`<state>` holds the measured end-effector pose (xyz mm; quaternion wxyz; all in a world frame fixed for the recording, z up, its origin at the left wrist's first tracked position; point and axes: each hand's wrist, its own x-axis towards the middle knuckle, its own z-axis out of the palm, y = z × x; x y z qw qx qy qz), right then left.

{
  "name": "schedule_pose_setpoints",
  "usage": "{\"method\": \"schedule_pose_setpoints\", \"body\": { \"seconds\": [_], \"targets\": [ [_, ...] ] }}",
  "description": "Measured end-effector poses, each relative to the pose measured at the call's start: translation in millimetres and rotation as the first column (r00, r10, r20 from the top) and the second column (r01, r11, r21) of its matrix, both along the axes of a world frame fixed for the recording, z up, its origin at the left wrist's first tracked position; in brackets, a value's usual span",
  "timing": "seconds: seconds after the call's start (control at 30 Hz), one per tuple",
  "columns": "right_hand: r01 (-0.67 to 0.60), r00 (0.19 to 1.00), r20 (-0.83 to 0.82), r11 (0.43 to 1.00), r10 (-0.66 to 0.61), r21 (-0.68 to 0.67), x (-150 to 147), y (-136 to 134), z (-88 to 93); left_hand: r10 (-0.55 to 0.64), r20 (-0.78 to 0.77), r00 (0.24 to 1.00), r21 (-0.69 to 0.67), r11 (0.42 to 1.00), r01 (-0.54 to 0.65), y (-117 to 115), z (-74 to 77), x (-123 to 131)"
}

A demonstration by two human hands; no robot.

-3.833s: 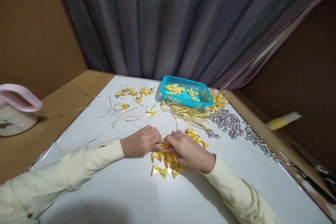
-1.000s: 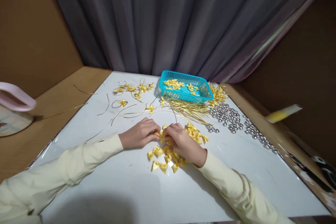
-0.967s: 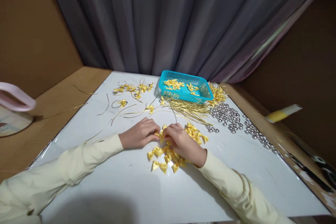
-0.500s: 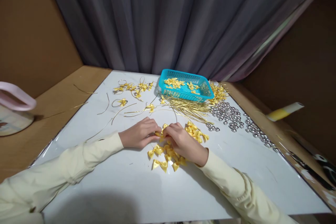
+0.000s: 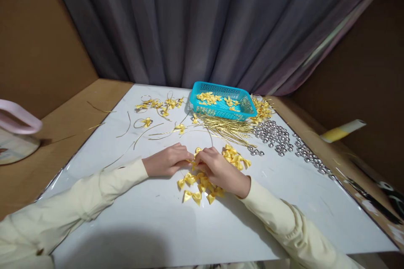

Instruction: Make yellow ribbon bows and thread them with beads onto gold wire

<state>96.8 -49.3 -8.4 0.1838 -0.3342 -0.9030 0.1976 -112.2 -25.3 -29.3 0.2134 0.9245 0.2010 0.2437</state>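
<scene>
My left hand (image 5: 167, 162) and my right hand (image 5: 219, 170) rest on the white table top (image 5: 151, 218), fingertips meeting in a pinch. Between them they grip a small yellow ribbon bow (image 5: 196, 153). Both hands are closed, fingers curled. A loose pile of yellow bows (image 5: 197, 187) lies just under and in front of my right hand, and more bows (image 5: 235, 159) lie to its right.
A turquoise basket (image 5: 221, 106) with bows stands at the back. Gold wire ties (image 5: 229, 129) fan out in front of it, silver bells (image 5: 274, 136) lie to the right, and finished bow loops (image 5: 158, 105) at back left. A pink-handled container (image 5: 12, 134) stands at far left.
My hands have stayed together at the same spot, working the bow with small finger movements. The view has shifted slightly.
</scene>
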Motion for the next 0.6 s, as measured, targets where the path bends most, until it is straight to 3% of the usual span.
{"method": "schedule_pose_setpoints", "body": {
  "seconds": [0.27, 0.6],
  "targets": [
    [0.006, 1.0, 0.011, 1.0, -0.006, -0.007, 0, -1, 3.2, 0.033, -0.013, 0.999, -0.017, 0.999, -0.033, -1, -1.9, 0],
    [0.02, 0.987, 0.16, 0.999, -0.024, 0.027, 0, -2, 7.9, 0.056, -0.177, 0.983, -0.062, 0.996, -0.068, -2, 13.0, 2]
  ]
}}
